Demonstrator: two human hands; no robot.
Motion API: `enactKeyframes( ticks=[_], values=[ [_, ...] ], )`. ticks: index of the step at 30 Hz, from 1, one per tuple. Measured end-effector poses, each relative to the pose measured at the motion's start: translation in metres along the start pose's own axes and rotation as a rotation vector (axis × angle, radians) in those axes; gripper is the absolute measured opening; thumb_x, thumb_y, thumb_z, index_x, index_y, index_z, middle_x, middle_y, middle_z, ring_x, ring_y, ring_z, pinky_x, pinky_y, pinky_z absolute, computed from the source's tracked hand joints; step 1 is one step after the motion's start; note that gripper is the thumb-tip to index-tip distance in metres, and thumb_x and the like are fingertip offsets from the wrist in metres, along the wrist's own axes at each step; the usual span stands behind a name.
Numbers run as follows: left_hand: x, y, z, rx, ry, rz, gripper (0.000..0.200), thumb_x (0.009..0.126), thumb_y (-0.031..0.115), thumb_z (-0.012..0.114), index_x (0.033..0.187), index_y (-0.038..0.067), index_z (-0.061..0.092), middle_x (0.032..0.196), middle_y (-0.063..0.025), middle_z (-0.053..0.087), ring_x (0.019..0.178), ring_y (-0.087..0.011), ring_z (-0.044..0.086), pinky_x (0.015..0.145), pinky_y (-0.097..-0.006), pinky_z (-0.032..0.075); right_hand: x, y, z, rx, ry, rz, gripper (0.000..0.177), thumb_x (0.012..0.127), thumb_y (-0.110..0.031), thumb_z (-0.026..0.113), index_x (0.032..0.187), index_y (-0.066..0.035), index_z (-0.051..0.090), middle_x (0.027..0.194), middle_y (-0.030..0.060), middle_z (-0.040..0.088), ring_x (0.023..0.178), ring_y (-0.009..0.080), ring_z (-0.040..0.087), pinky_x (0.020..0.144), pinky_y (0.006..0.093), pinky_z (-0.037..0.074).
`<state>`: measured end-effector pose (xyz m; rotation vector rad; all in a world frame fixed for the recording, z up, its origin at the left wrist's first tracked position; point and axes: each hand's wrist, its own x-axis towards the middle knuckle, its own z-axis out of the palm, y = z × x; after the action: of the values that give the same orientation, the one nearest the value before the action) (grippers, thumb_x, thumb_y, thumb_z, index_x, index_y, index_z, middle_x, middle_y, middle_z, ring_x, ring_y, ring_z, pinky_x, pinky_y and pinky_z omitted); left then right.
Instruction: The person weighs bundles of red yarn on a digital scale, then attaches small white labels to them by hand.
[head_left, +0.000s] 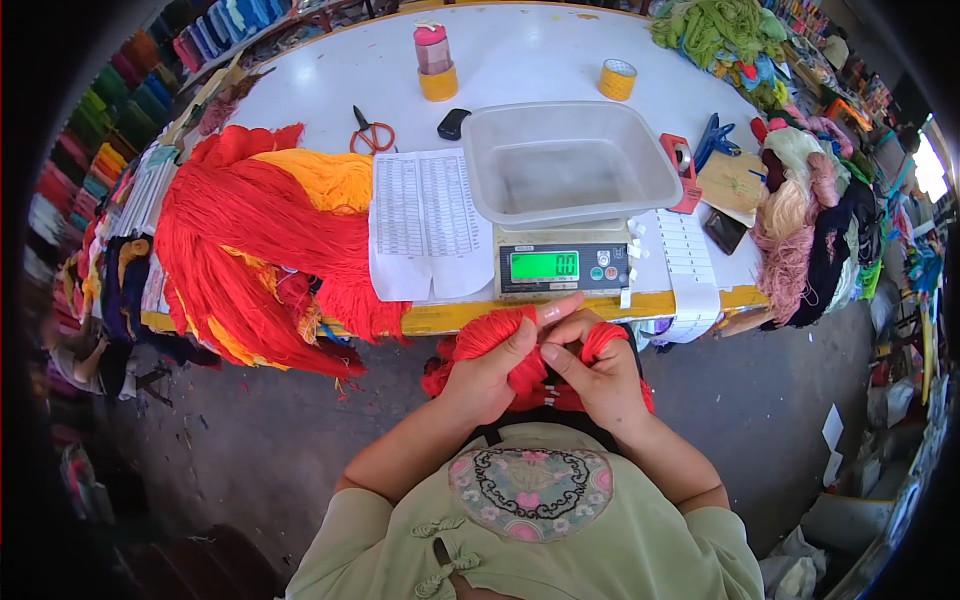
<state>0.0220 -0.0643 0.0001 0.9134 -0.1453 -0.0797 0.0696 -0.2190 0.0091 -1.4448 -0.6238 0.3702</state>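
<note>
Red yarn (pixel 480 335) is bunched over my lap at the table's front edge. My left hand (pixel 495 368) is wrapped round a thick bundle of it, thumb on top. My right hand (pixel 598 378) pinches close beside the left, with a loop of the same red yarn round its fingers. The exact strand between the fingertips is hidden. Just beyond my hands stands a digital scale (pixel 520 286) with a green display reading 0.0. On the scale sits a translucent plastic tub (pixel 560 165) with nothing visible inside.
Red yarn hanks (pixel 260 220) with orange yarn (pixel 325 178) hang over the table edge at left. Printed sheets (pixel 430 225), scissors (pixel 372 135), a pink bottle (pixel 433 55), a tape roll (pixel 617 80), a phone (pixel 724 231) and a label strip (pixel 690 270) lie about. Mixed yarn (pixel 800 200) covers the right side.
</note>
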Motion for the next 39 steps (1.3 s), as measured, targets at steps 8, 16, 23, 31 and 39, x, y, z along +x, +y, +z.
enactKeyframes(
  ticks=[8, 16, 23, 31, 39],
  values=[
    [0.002, -0.004, -0.004, 0.371, 0.067, 0.093, 0.038, 0.098, 0.022, 0.055, 0.126, -0.004, 0.057, 0.138, -0.0188, 0.052, 0.129, -0.0251, 0.047, 0.109, -0.0398, 0.035, -0.010, 0.000, -0.010, 0.396, 0.016, 0.341, 0.011, 0.099, -0.017, 0.054, 0.096, -0.007, 0.056, 0.076, -0.0032, 0.052, 0.067, 0.0033, 0.047, 0.057, 0.0192, 0.039],
    [-0.021, 0.016, -0.041, 0.155, 0.070, -0.536, 0.038, 0.097, 0.034, 0.056, 0.094, -0.002, 0.068, 0.102, -0.0205, 0.070, 0.068, -0.0174, 0.067, 0.052, -0.0253, 0.049, -0.022, -0.012, -0.072, -0.110, -0.427, 0.259, 0.024, 0.098, -0.026, 0.059, 0.088, -0.004, 0.059, 0.079, -0.0031, 0.054, 0.077, 0.0069, 0.049, 0.072, 0.0269, 0.045],
    [-0.087, 0.066, -0.122, -0.804, -0.055, 0.401, 0.058, 0.101, 0.028, 0.048, 0.151, 0.013, 0.022, 0.150, -0.0169, 0.029, 0.090, -0.0153, 0.061, 0.041, -0.0192, 0.042, -0.110, 0.025, -0.268, -1.246, 0.192, 0.947, 0.028, 0.084, -0.028, 0.068, 0.102, -0.007, 0.071, 0.097, 0.0118, 0.071, 0.093, 0.0247, 0.067, 0.081, 0.0371, 0.053],
    [-0.006, -0.006, -0.019, 0.106, -0.278, -0.220, 0.057, 0.094, 0.013, 0.056, 0.145, 0.000, 0.035, 0.156, -0.0145, 0.027, 0.136, -0.0217, 0.042, 0.049, -0.0192, 0.039, -0.050, 0.009, -0.113, -1.130, -0.345, 0.580, 0.027, 0.088, -0.034, 0.059, 0.100, -0.012, 0.068, 0.091, 0.0166, 0.068, 0.088, 0.0371, 0.066, 0.078, 0.0483, 0.051],
    [0.027, -0.031, 0.015, 1.088, -0.474, -0.277, 0.053, 0.094, 0.031, 0.056, 0.138, 0.002, 0.045, 0.115, -0.0181, 0.065, 0.100, -0.0268, 0.067, 0.085, -0.0359, 0.051, -0.044, 0.002, -0.090, -0.540, -0.257, 0.365, 0.031, 0.080, -0.032, 0.076, 0.078, -0.003, 0.065, 0.066, 0.0138, 0.062, 0.059, 0.0218, 0.062, 0.057, 0.0349, 0.047]
  ],
)
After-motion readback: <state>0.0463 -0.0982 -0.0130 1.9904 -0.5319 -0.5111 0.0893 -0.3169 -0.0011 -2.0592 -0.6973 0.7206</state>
